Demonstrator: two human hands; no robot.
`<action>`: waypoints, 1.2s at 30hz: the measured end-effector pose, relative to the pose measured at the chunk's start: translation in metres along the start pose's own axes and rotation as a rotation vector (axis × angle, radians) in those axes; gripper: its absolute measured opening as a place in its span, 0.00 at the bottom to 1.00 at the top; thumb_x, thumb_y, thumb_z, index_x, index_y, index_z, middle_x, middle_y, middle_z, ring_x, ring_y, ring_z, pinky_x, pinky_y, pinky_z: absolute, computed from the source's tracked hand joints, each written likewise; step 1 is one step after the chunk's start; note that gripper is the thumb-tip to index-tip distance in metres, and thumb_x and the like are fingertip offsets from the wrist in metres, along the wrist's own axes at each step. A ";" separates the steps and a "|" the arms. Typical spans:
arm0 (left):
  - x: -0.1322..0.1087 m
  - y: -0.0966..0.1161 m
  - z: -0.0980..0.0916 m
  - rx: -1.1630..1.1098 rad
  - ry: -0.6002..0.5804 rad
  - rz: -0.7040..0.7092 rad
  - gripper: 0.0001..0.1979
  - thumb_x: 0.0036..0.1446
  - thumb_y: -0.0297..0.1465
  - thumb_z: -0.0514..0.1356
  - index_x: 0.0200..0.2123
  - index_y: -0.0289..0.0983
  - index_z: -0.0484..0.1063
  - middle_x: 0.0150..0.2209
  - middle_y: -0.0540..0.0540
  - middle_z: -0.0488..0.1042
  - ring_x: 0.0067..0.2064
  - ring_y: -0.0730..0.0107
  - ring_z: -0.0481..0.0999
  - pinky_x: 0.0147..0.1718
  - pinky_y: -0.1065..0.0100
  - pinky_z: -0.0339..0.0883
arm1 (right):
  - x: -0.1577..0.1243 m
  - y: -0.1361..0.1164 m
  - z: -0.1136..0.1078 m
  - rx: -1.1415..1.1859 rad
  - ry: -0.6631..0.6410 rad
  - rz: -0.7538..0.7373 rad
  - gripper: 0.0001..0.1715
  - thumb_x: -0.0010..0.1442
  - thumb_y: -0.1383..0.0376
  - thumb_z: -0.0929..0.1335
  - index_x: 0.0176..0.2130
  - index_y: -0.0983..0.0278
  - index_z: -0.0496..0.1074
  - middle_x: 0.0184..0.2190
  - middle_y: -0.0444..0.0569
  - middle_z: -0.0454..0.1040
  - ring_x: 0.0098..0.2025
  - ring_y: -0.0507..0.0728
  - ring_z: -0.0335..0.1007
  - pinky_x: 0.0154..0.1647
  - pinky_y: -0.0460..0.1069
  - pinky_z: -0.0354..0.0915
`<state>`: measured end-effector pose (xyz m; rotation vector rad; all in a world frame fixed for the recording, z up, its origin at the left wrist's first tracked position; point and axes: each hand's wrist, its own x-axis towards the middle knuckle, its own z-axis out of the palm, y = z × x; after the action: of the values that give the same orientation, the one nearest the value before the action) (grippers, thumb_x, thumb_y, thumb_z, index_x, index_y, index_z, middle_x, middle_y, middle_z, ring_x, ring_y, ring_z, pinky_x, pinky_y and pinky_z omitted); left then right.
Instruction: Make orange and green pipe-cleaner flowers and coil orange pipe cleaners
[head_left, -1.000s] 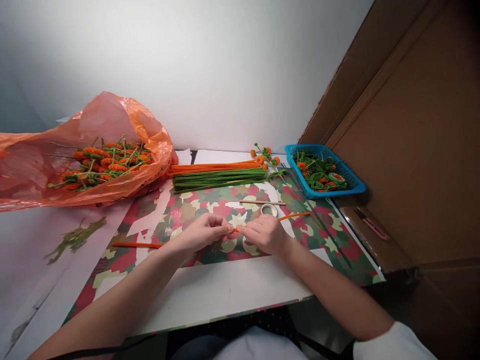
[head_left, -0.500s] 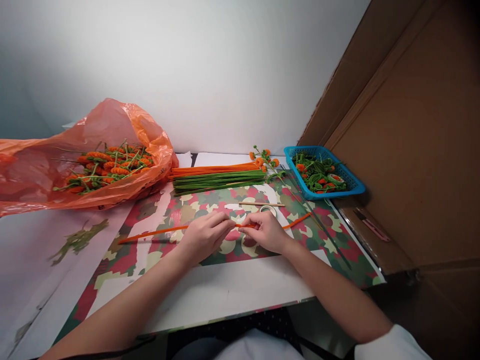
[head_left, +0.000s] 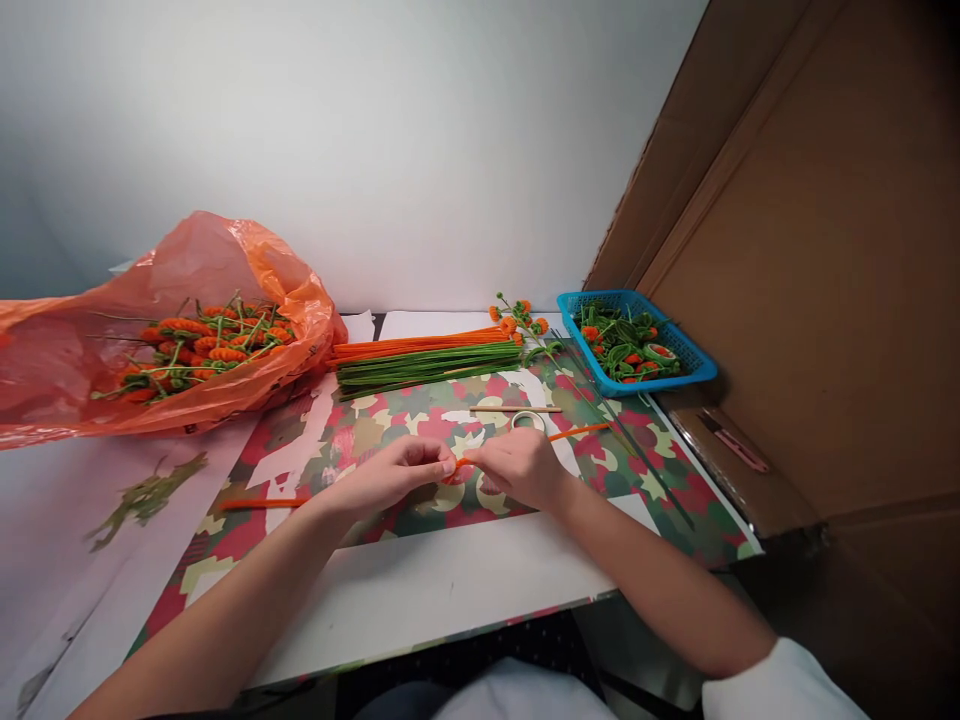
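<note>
Both hands meet over the patterned mat, pinching an orange pipe cleaner near its middle. My left hand has thumb and forefinger closed on it. My right hand grips it close beside, knuckles up. One end of the pipe cleaner sticks out past the left wrist, the other past the right hand. A short bend shows between the fingertips; the palms hide other stretches. Just behind my right hand lie a roll of tape and a thin wooden stick.
Orange pipe cleaners and green pipe cleaners lie in bundles at the back. An orange plastic bag with flower pieces stands left. A blue basket, a flower stem and a pink cutter are right, beside cardboard.
My left hand has turned, its thumb now showing, and the pipe cleaner is bent between the fingertips. Its left end has swung lower toward me. The view has shifted slightly.
</note>
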<state>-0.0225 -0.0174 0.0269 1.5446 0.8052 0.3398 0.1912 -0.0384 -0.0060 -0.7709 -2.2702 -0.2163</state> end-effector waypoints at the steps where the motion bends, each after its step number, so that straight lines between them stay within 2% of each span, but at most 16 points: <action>1: -0.001 0.000 0.002 0.082 0.063 0.028 0.16 0.58 0.42 0.56 0.26 0.36 0.66 0.21 0.54 0.60 0.22 0.77 0.56 0.20 0.74 0.50 | 0.000 0.000 0.000 0.047 -0.014 0.059 0.15 0.62 0.71 0.60 0.33 0.64 0.75 0.18 0.42 0.73 0.21 0.49 0.65 0.23 0.45 0.52; 3: -0.003 0.001 0.005 0.282 0.192 0.138 0.12 0.59 0.37 0.55 0.29 0.36 0.70 0.24 0.52 0.65 0.23 0.76 0.61 0.21 0.74 0.54 | 0.001 -0.001 0.000 0.166 -0.035 0.198 0.13 0.62 0.69 0.62 0.32 0.64 0.74 0.21 0.43 0.76 0.22 0.49 0.67 0.24 0.44 0.55; 5: -0.004 0.000 0.006 0.484 0.278 0.313 0.08 0.59 0.31 0.54 0.32 0.36 0.72 0.28 0.49 0.70 0.27 0.74 0.67 0.25 0.73 0.61 | 0.003 -0.002 -0.002 0.282 -0.056 0.326 0.10 0.60 0.70 0.64 0.31 0.64 0.75 0.22 0.43 0.77 0.22 0.49 0.67 0.25 0.43 0.57; 8: -0.005 -0.007 0.003 0.729 0.346 0.576 0.08 0.60 0.28 0.55 0.38 0.38 0.75 0.33 0.47 0.75 0.32 0.71 0.73 0.31 0.72 0.66 | 0.005 -0.003 -0.006 0.399 -0.114 0.462 0.07 0.57 0.71 0.67 0.30 0.63 0.75 0.20 0.42 0.75 0.21 0.49 0.66 0.25 0.43 0.57; 11: -0.004 -0.013 0.002 0.817 0.390 0.712 0.09 0.61 0.29 0.55 0.39 0.39 0.76 0.32 0.46 0.76 0.31 0.72 0.74 0.30 0.73 0.67 | 0.007 -0.005 -0.008 0.476 -0.163 0.534 0.06 0.58 0.68 0.68 0.29 0.63 0.74 0.18 0.41 0.73 0.20 0.49 0.64 0.24 0.43 0.57; 13: -0.004 -0.013 0.004 0.782 0.433 0.709 0.09 0.62 0.30 0.55 0.34 0.38 0.76 0.29 0.47 0.75 0.29 0.73 0.72 0.28 0.73 0.65 | 0.007 -0.006 -0.008 0.492 -0.169 0.534 0.08 0.59 0.66 0.68 0.28 0.63 0.73 0.17 0.41 0.72 0.19 0.49 0.64 0.23 0.43 0.56; 16: -0.002 -0.006 0.009 0.616 0.502 0.534 0.14 0.61 0.34 0.57 0.24 0.36 0.71 0.22 0.50 0.68 0.23 0.75 0.65 0.22 0.73 0.59 | 0.005 -0.005 -0.005 0.363 -0.141 0.405 0.10 0.60 0.67 0.65 0.28 0.63 0.72 0.17 0.42 0.72 0.20 0.49 0.64 0.23 0.45 0.54; 19: -0.001 0.000 0.012 0.380 0.440 0.309 0.19 0.60 0.40 0.56 0.21 0.35 0.68 0.18 0.52 0.64 0.20 0.76 0.60 0.18 0.74 0.54 | 0.002 -0.001 0.000 0.134 -0.092 0.163 0.15 0.61 0.70 0.60 0.32 0.63 0.75 0.16 0.42 0.70 0.19 0.50 0.61 0.22 0.47 0.49; 21: 0.000 0.001 0.012 0.304 0.393 0.242 0.20 0.60 0.43 0.55 0.22 0.35 0.68 0.18 0.52 0.64 0.19 0.76 0.60 0.17 0.74 0.53 | 0.001 0.000 0.002 0.039 -0.080 0.076 0.16 0.61 0.71 0.59 0.34 0.64 0.76 0.15 0.43 0.69 0.19 0.50 0.61 0.21 0.48 0.47; 22: 0.000 0.001 0.013 0.316 0.401 0.245 0.20 0.60 0.42 0.55 0.22 0.35 0.68 0.18 0.52 0.64 0.19 0.76 0.60 0.17 0.74 0.53 | 0.001 0.001 0.002 0.025 -0.080 0.081 0.17 0.62 0.71 0.59 0.34 0.64 0.76 0.15 0.43 0.70 0.20 0.50 0.62 0.21 0.48 0.47; 24: 0.000 0.000 0.013 0.433 0.472 0.326 0.18 0.60 0.39 0.56 0.21 0.35 0.67 0.19 0.52 0.64 0.20 0.76 0.60 0.19 0.73 0.54 | 0.002 0.000 0.002 0.068 -0.075 0.177 0.16 0.64 0.68 0.60 0.33 0.64 0.76 0.18 0.44 0.73 0.21 0.50 0.64 0.23 0.47 0.51; 26: 0.000 -0.003 0.013 0.614 0.549 0.483 0.15 0.60 0.34 0.56 0.23 0.36 0.68 0.21 0.52 0.66 0.22 0.75 0.61 0.21 0.73 0.56 | 0.004 -0.003 -0.001 0.185 -0.072 0.323 0.13 0.63 0.64 0.63 0.33 0.64 0.75 0.21 0.45 0.75 0.22 0.50 0.66 0.25 0.46 0.55; 28: -0.001 -0.008 0.013 0.801 0.589 0.651 0.10 0.60 0.30 0.56 0.26 0.36 0.70 0.23 0.50 0.68 0.24 0.75 0.64 0.23 0.73 0.58 | 0.007 -0.005 -0.005 0.330 -0.101 0.465 0.11 0.61 0.59 0.67 0.37 0.64 0.75 0.22 0.44 0.75 0.22 0.50 0.66 0.25 0.45 0.57; 30: -0.001 -0.012 0.013 0.968 0.621 0.785 0.07 0.60 0.27 0.56 0.29 0.37 0.71 0.25 0.50 0.70 0.24 0.75 0.66 0.23 0.73 0.58 | 0.008 -0.007 -0.009 0.484 -0.167 0.583 0.14 0.59 0.56 0.68 0.40 0.63 0.74 0.20 0.42 0.73 0.21 0.50 0.68 0.25 0.44 0.59; 33: 0.000 -0.014 0.012 1.151 0.656 0.901 0.07 0.60 0.26 0.56 0.30 0.39 0.71 0.23 0.52 0.69 0.23 0.75 0.65 0.22 0.72 0.57 | 0.007 -0.007 -0.008 0.691 -0.262 0.711 0.14 0.62 0.56 0.65 0.38 0.64 0.72 0.16 0.39 0.68 0.20 0.51 0.70 0.24 0.44 0.61; 36: -0.001 -0.011 0.012 1.230 0.668 0.958 0.07 0.60 0.25 0.57 0.30 0.39 0.70 0.22 0.53 0.69 0.22 0.75 0.65 0.22 0.71 0.56 | 0.005 -0.005 -0.004 0.856 -0.259 0.809 0.13 0.62 0.56 0.65 0.36 0.63 0.70 0.16 0.37 0.63 0.19 0.51 0.70 0.22 0.44 0.61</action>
<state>-0.0185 -0.0272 0.0149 3.0406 0.7270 1.2695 0.1879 -0.0418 0.0005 -1.1629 -1.7916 1.1920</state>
